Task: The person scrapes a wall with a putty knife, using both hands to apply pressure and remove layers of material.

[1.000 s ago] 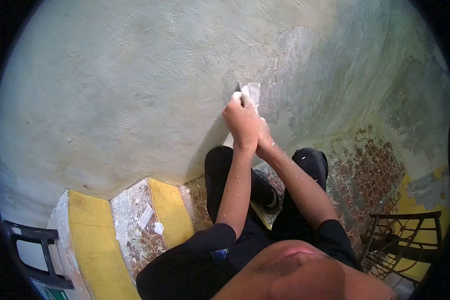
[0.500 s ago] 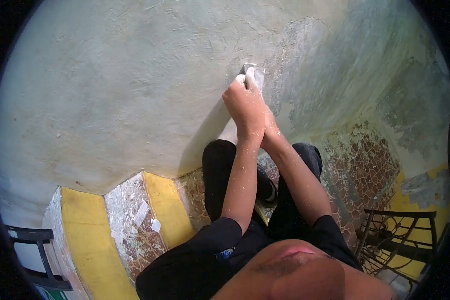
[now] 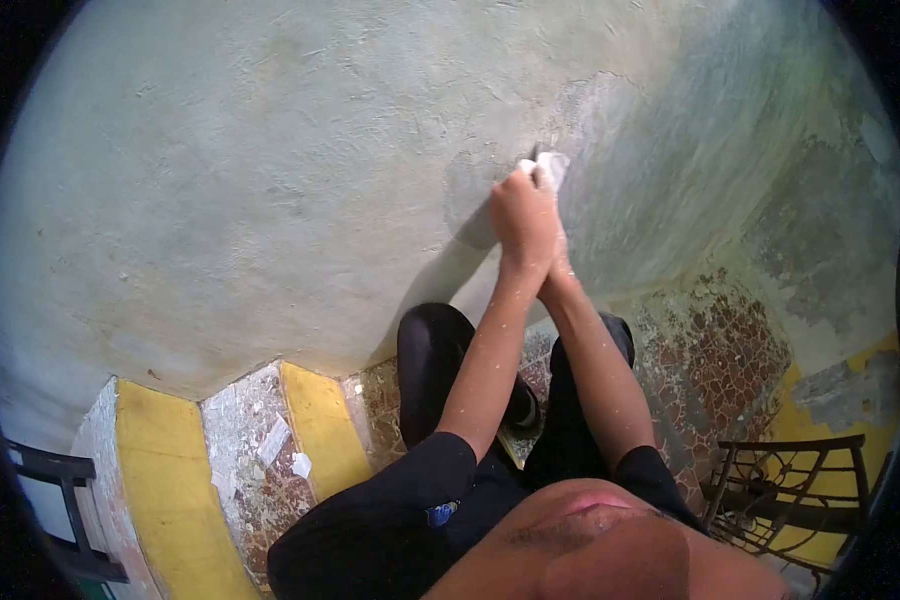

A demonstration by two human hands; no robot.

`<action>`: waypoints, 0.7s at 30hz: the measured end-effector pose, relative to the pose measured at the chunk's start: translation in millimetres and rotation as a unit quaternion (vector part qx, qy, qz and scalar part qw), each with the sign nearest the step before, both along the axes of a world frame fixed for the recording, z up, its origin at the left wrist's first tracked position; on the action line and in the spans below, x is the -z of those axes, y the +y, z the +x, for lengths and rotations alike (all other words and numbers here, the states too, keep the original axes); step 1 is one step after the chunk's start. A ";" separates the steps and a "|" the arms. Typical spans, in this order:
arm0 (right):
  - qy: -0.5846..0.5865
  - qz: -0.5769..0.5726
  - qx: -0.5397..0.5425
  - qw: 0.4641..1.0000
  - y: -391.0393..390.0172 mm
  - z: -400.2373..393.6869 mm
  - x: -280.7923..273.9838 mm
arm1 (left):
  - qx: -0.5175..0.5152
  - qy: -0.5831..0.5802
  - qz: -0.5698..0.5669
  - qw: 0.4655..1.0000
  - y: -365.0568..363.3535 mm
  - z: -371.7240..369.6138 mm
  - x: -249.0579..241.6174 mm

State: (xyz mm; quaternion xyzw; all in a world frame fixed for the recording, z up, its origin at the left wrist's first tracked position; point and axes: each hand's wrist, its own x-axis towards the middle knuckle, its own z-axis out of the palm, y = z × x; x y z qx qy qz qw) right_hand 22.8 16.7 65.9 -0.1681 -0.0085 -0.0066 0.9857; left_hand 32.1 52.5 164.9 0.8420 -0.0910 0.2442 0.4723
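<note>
Against the wall [image 3: 300,180], both hands come together at a small, pale flat scraper [image 3: 553,168]. My left hand [image 3: 526,218] is closed in front, its whitened fingertips pressed on the tool beside its blade. Behind and partly hidden by it, my right hand [image 3: 560,255] is closed around the same tool; most of its fingers are out of sight. The scraper's blade touches the wall at a rough, darker patch. Pale specks cover both forearms.
Steps with yellow fronts [image 3: 175,480] lie at the lower left, with white flakes [image 3: 273,441] on one tread. A speckled, patterned floor [image 3: 720,360] is at the right. A dark metal railing [image 3: 790,490] stands lower right, and another dark frame [image 3: 65,480] lower left.
Both hands and the scraper have moved right and slightly down in the view, along the wall. The whole view has also shifted a little.
</note>
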 end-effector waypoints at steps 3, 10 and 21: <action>0.037 -0.170 0.006 0.985 22.1 -23.8 -27.0 | -0.022 0.000 -0.014 1.000 21.9 -13.1 -0.9; 0.107 -0.503 0.018 0.858 41.0 -36.9 -40.2 | -0.051 -0.006 -0.047 0.998 50.2 -22.7 12.8; 0.019 -0.344 0.029 0.938 32.7 -17.4 -19.0 | -0.080 -0.017 -0.036 0.996 37.8 -15.5 -2.3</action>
